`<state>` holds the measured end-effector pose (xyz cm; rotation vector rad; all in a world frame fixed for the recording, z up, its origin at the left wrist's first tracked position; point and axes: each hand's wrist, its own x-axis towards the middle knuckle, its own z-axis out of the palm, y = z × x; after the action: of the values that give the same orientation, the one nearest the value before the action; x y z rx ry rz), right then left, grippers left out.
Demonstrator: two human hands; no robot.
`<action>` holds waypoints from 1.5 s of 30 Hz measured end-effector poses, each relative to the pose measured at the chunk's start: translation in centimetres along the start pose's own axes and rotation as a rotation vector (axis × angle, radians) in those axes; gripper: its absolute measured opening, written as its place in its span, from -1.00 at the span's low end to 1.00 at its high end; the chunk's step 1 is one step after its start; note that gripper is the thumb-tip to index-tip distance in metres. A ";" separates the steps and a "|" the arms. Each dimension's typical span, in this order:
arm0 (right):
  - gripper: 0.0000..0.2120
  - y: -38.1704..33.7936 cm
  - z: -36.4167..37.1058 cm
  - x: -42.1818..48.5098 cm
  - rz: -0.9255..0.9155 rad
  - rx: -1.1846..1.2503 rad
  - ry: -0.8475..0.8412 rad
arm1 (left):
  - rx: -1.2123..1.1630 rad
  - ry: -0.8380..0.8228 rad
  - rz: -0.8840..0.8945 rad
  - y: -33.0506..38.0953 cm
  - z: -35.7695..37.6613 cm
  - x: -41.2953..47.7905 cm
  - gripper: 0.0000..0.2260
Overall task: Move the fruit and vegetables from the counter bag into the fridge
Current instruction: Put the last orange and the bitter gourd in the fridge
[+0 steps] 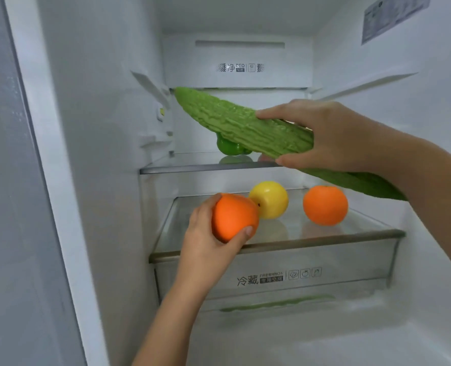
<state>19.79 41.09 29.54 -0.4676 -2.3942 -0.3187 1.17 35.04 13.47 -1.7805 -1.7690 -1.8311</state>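
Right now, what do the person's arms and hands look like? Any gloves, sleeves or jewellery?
Both are bare. The left hand and the right hand wear no gloves, and no rings, watch or bracelet show. Both forearms are uncovered as far as the picture's edge, so no sleeve is visible. The fingernails look short and unpainted. No markings or tattoos show.

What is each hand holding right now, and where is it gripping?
The left hand cups an orange around its side. The right hand grips a bitter gourd around its middle.
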 end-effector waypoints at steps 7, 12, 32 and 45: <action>-0.39 4.7 1.3 4.5 -0.076 -0.071 -0.175 | 0.036 -0.033 0.016 -0.5 0.7 0.7 -0.36; -0.43 6.8 2.6 5.3 -0.075 0.007 -0.238 | 0.101 0.028 0.050 -0.1 1.7 1.3 -0.34; -0.52 9.9 5.4 4.9 0.010 0.181 -0.112 | 0.263 -0.096 0.015 0.3 4.2 3.8 -0.34; -0.49 9.8 5.3 4.6 0.032 0.133 -0.090 | 0.453 0.020 0.085 0.4 4.6 3.4 -0.25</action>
<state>17.54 52.89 29.60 -0.4669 -2.4736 -0.1256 3.32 40.18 14.70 -1.6200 -1.8753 -1.2763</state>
